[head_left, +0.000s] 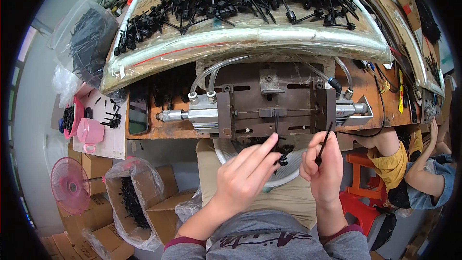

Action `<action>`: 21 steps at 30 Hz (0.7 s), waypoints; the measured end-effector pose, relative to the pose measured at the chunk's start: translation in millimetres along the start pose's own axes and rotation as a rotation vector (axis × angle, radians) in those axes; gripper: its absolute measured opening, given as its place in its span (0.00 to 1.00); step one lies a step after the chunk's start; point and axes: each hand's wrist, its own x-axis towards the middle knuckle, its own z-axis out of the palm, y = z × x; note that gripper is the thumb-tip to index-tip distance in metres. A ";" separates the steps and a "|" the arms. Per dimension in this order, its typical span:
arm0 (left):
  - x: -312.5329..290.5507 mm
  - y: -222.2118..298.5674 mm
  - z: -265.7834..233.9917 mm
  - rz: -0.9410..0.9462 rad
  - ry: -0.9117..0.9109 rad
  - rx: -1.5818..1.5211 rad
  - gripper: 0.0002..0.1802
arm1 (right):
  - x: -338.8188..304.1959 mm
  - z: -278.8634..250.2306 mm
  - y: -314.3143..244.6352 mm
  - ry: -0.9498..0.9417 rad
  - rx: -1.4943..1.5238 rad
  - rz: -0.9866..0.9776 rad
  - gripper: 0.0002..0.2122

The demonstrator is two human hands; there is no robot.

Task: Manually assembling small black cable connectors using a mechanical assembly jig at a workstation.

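My right hand (323, 168) pinches a thin black plastic rod (326, 142) that points up and slightly away from me. To its left, my left hand (248, 175) has its fingers stretched out and holds nothing I can see. Its fingertips are close to the lower end of a second black rod (276, 124), which lies in the small metal block (270, 112) at the middle of the clamping fixture (250, 98); whether they touch cannot be made out. Below the bench edge, a white basket (284, 181) with black parts sits on my lap, partly hidden by my left hand.
Silver air cylinders (202, 114) with clear hoses flank the fixture. Behind it, a tape-edged cardboard tray (250, 36) carries a heap of black parts. A pink cup (90, 131), pink fan (70, 185) and lined box (137, 207) are at left. A co-worker (423, 173) sits right, near red stools (358, 207).
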 end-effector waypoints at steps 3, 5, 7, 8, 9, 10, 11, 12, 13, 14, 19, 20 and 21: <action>2.3 -7.8 16.9 -0.014 0.024 0.118 0.13 | -3.4 -3.5 -3.1 -0.054 0.003 0.070 0.13; 6.5 -12.4 22.9 -0.003 0.052 0.169 0.14 | -5.8 -2.9 -4.8 -0.072 -0.161 0.077 0.12; 11.9 -14.0 24.6 0.010 0.037 0.211 0.13 | -8.5 -1.7 -6.0 -0.066 -0.289 0.051 0.11; 13.5 -13.9 24.6 0.017 0.031 0.232 0.13 | -9.3 -2.0 -6.1 -0.059 -0.319 0.031 0.10; 14.8 -13.2 23.5 0.014 0.015 0.231 0.13 | -9.3 -2.7 -5.9 -0.053 -0.346 0.011 0.09; 16.1 -12.5 21.6 0.011 0.000 0.230 0.13 | -9.1 -3.2 -5.9 -0.048 -0.373 -0.010 0.09; 16.9 -12.4 20.5 0.008 -0.015 0.229 0.13 | -8.2 -1.6 -6.4 -0.049 -0.407 -0.080 0.08; 17.3 -12.9 20.9 0.007 -0.009 0.218 0.13 | -7.4 1.9 -7.7 -0.047 -0.443 -0.150 0.07; 17.5 -13.6 21.5 0.006 -0.002 0.206 0.13 | -7.1 3.8 -8.5 -0.045 -0.479 -0.221 0.07; 17.8 -13.9 21.8 0.004 0.005 0.195 0.13 | -7.5 3.5 -8.8 -0.047 -0.476 -0.211 0.07; 17.4 -11.8 22.6 -0.017 -0.011 0.220 0.13 | -11.0 1.6 -13.6 -0.084 -0.423 -0.052 0.07; 17.5 -11.5 22.4 -0.018 -0.015 0.221 0.13 | -11.4 0.8 -14.5 -0.086 -0.411 -0.035 0.06; 17.5 -11.8 22.2 -0.014 -0.017 0.225 0.13 | -10.9 -0.8 -14.3 -0.091 -0.396 -0.018 0.06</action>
